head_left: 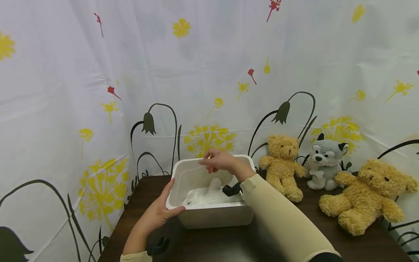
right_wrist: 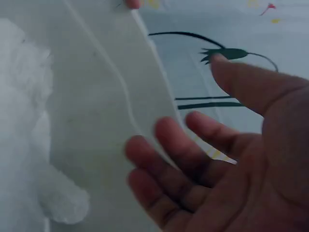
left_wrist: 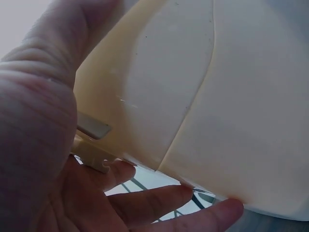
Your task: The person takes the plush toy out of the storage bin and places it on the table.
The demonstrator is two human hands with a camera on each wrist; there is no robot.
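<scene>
A white plastic bin (head_left: 216,217) stands on the dark table. My left hand (head_left: 156,214) grips its left end, thumb along the front corner of the rim and fingers at the left side. In the left wrist view, the fingertips (left_wrist: 227,212) reach the far edge of the bin's wall. Inside the bin lies a white plush toy (head_left: 203,197), one limb sticking up. Over the bin, close to its back rim, hangs my right hand (head_left: 220,160), fingers loosely bent and nothing in them. The right wrist view shows a wide gap between its thumb and fingers (right_wrist: 166,179).
To the right of the bin sit a yellow teddy bear (head_left: 283,165), a grey-and-white husky plush (head_left: 322,162) and a second yellow bear (head_left: 368,196) near the table's right edge. A flowered curtain (head_left: 209,72) hangs right behind the table (head_left: 140,194).
</scene>
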